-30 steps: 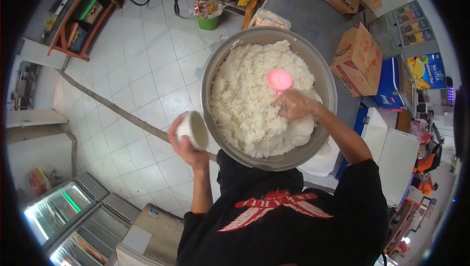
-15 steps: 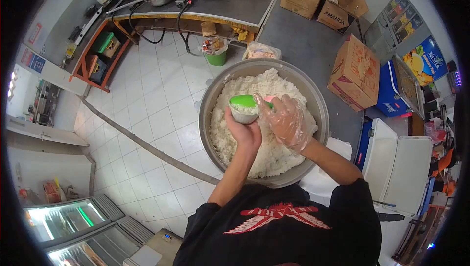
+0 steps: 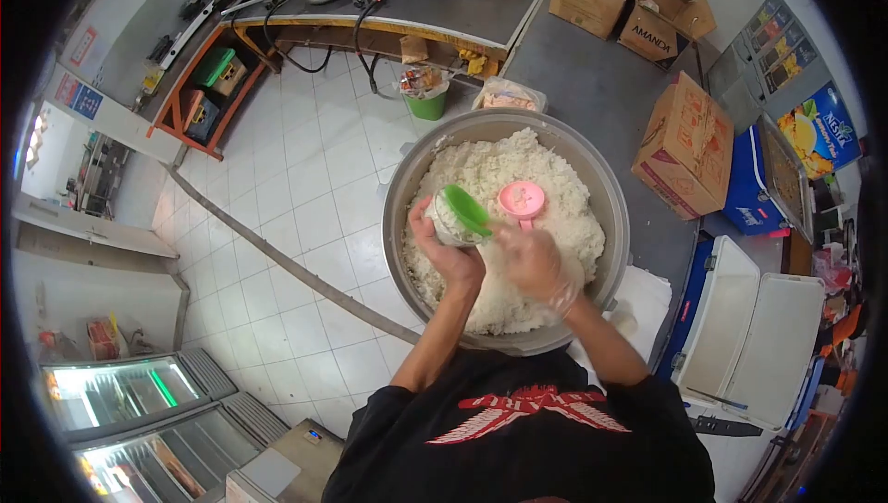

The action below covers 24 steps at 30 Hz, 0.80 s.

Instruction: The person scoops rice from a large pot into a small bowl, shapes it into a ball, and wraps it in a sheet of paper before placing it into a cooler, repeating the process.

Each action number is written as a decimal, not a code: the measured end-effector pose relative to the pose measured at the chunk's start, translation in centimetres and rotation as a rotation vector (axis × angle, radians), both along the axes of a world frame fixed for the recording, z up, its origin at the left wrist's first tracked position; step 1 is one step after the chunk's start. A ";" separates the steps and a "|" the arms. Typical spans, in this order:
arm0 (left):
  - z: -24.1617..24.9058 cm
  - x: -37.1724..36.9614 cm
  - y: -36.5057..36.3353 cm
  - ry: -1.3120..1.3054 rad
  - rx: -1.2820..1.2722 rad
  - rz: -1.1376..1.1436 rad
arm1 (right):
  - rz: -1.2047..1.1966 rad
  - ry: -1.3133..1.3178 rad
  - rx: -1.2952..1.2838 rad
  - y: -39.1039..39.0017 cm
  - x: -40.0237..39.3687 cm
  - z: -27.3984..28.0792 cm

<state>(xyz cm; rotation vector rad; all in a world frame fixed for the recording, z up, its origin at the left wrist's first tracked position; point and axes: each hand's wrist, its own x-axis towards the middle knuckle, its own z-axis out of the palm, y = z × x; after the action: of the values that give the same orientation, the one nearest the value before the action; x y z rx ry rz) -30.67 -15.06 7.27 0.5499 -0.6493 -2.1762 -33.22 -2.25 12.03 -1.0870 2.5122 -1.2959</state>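
Note:
A large round metal pot [image 3: 614, 190] full of white rice [image 3: 566, 165] stands before me. My bare left hand [image 3: 451, 258] is wrapped round a small bowl [image 3: 437, 223] of rice, held over the pot's left part. In my right hand [image 3: 532, 262], which wears a clear plastic glove and is blurred, is the handle of a green scoop [image 3: 466, 208]. The scoop's head lies against the rice at the bowl's top. A pink cup with a handle [image 3: 523, 200] rests on the rice just beyond my right hand.
Behind the pot are a plastic tub [image 3: 511, 96] and a green bin [image 3: 426, 103]. Cardboard boxes [image 3: 686, 147] and a blue cooler [image 3: 751, 190] stand at the right. An open white cooler [image 3: 721, 327] is at the lower right. White paper [image 3: 645, 301] lies beside the pot.
The green scoop has turned from level to slanting down to the right over the bowl. My right hand has moved lower and left the pink cup uncovered. The view has shifted slightly.

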 end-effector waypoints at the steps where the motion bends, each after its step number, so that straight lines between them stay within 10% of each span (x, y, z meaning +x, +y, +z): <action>1: 0.4 0.3 -0.3 0.015 -0.003 -0.020 | -0.013 -0.026 -0.031 0.1 -0.2 0.8; 7: -0.5 0.3 -1.0 -0.007 0.032 -0.031 | 0.081 0.270 0.181 -1.7 1.1 1.7; 24: 1.1 -0.4 -1.2 0.125 0.050 -0.009 | -0.046 0.082 -0.010 -2.3 0.1 2.5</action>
<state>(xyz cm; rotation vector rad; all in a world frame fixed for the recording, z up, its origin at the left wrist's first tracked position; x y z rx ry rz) -31.09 -16.28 8.37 0.4337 -0.5326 -2.2201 -33.10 -4.50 14.52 -1.1133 2.6076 -1.3024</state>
